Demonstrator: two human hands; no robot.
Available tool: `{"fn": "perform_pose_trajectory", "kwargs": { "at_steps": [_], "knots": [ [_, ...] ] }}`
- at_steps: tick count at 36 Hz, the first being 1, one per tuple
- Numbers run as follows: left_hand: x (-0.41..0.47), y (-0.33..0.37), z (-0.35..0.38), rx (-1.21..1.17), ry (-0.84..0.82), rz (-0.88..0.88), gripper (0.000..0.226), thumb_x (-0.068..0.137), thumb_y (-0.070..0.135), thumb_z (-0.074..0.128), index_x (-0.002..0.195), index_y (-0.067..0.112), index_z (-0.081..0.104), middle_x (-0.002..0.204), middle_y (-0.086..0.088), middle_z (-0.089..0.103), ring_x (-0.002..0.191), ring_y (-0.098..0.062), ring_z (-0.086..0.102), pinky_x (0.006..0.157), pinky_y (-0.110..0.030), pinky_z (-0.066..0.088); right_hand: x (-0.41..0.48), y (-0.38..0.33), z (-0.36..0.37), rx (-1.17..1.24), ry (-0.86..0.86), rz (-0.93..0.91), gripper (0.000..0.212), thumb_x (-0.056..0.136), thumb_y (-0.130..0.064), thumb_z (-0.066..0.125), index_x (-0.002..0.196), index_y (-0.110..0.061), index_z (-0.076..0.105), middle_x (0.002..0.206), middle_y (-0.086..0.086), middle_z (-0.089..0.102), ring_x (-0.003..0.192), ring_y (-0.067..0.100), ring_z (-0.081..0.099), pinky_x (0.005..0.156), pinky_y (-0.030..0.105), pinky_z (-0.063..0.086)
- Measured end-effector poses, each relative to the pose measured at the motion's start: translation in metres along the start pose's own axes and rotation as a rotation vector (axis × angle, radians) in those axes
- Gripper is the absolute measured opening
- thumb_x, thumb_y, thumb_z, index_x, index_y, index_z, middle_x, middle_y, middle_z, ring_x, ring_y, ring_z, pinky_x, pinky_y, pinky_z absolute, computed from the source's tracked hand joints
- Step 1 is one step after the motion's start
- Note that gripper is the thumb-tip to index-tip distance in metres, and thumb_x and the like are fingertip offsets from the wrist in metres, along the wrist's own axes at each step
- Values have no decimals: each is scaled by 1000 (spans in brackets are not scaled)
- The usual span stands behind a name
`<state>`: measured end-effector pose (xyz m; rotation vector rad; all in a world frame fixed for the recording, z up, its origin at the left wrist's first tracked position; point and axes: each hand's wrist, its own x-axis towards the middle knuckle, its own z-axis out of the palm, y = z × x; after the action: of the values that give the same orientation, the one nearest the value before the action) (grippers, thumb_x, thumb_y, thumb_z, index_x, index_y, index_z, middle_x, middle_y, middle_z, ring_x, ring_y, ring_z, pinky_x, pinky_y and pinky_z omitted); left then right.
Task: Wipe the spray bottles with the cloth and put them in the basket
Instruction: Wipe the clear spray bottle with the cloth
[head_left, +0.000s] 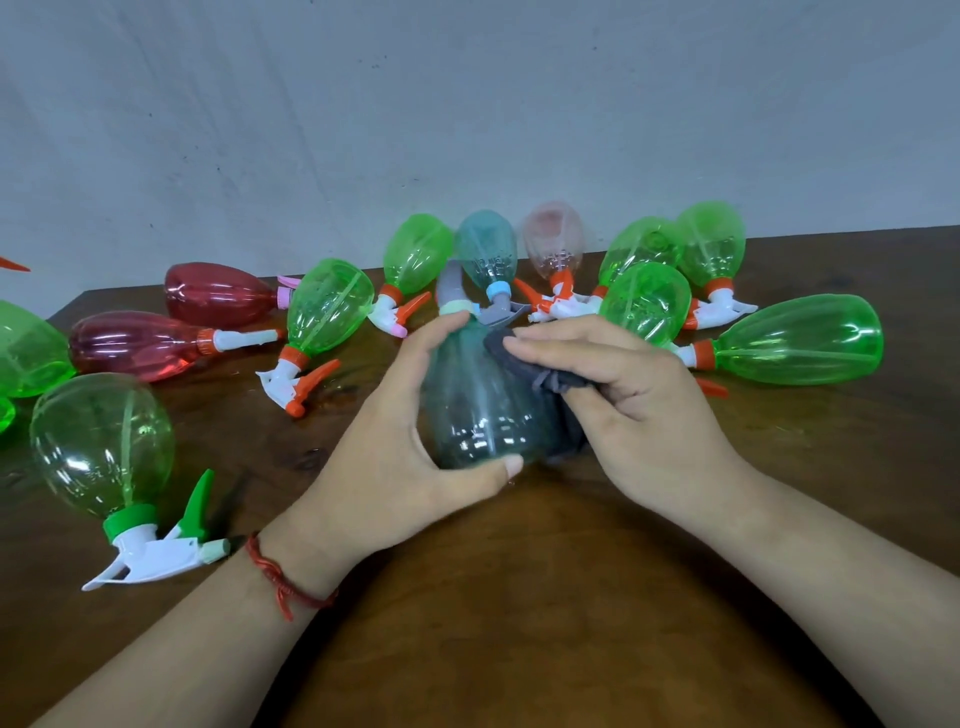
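My left hand (402, 436) grips a teal see-through spray bottle (478, 410) over the middle of the table, thumb under its base, fingers round its neck. My right hand (623, 384) holds a dark grey cloth (524, 358) against the bottle's right side, fingers laid flat over the cloth. Several more spray bottles lie across the table: green ones (800, 340) (104, 447) (327, 306), red ones (135, 345), a teal one (488, 249) and a pale pink one (553, 239). No basket is in view.
The brown wooden table (519, 597) reaches back to a pale grey wall (467, 104). Bottles crowd the far edge and the left side. Another green bottle (26, 351) is cut off by the frame's left edge.
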<state>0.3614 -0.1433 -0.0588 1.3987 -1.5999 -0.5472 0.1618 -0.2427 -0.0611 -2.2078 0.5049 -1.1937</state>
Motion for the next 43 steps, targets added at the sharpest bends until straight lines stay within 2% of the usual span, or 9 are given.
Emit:
{"fn": "perform_pose_trajectory", "kwargs": {
  "at_steps": [4, 13, 20, 25, 28, 31, 37, 40, 43],
  "knots": [
    [4, -15, -8, -67, 137, -37, 105, 73, 26, 100, 158, 32, 39, 146, 13, 58, 135, -13, 62, 112, -36, 53, -2, -3, -1, -76, -106, -75, 66, 85, 25, 50, 131, -15, 74, 139, -4, 66, 134, 13, 59, 112, 24, 44],
    [8, -15, -7, -182, 232, -97, 100, 71, 20, 100, 153, 30, 44, 138, 8, 65, 124, -10, 69, 97, -23, 57, -5, -10, 1, -139, -113, -174, 55, 93, 15, 47, 132, -13, 74, 140, -2, 65, 133, 11, 60, 109, 27, 49],
    [5, -11, -4, -188, 160, -47, 100, 74, 13, 92, 157, 24, 39, 145, 4, 60, 128, -13, 67, 101, -23, 56, -2, -6, 4, -35, -42, -22, 63, 90, 21, 47, 131, -18, 74, 139, -7, 66, 129, 7, 61, 109, 15, 42],
    [2, -10, 0, -153, 61, 18, 103, 75, 11, 94, 160, 24, 37, 149, 9, 58, 137, -16, 61, 111, -33, 53, 7, -10, 5, 271, 31, 234, 55, 99, 17, 50, 122, -25, 77, 133, -14, 71, 132, -2, 58, 110, 14, 42],
    [-2, -4, 3, -87, 8, 56, 104, 75, 15, 94, 161, 21, 35, 151, 21, 53, 143, -12, 55, 114, -24, 47, 9, -12, 0, 334, 42, 302, 59, 98, 18, 47, 122, -26, 78, 129, -14, 73, 120, -4, 65, 94, 17, 55],
    [-5, -8, 4, -91, -107, 100, 107, 76, 13, 92, 163, 16, 30, 156, 19, 46, 148, -14, 50, 114, -21, 45, 10, -11, -5, 406, 65, 341, 61, 94, 21, 45, 121, -22, 79, 120, -10, 77, 97, -7, 68, 82, 9, 50],
    [-7, -12, -2, 47, -162, 98, 123, 74, 28, 100, 168, 32, 21, 170, 17, 34, 157, -12, 38, 128, -36, 35, 8, -7, -6, 331, 158, 264, 60, 88, 25, 48, 113, -19, 81, 119, -8, 78, 120, 5, 68, 101, 16, 49],
    [3, -12, -10, 296, -230, 117, 125, 60, 40, 106, 164, 19, 39, 150, 10, 56, 132, -5, 57, 116, -20, 43, 6, -4, -4, 236, 147, 200, 61, 89, 24, 49, 113, -23, 80, 121, -9, 77, 121, 4, 67, 106, 19, 48],
    [26, -12, 4, 93, -25, 42, 57, 100, 18, 74, 151, 5, 52, 132, 0, 61, 79, 4, 61, 71, 0, 46, 2, -4, 1, 78, 105, 87, 59, 88, 23, 50, 118, -21, 79, 125, -12, 73, 124, 4, 65, 109, 18, 46]
  ]
}}
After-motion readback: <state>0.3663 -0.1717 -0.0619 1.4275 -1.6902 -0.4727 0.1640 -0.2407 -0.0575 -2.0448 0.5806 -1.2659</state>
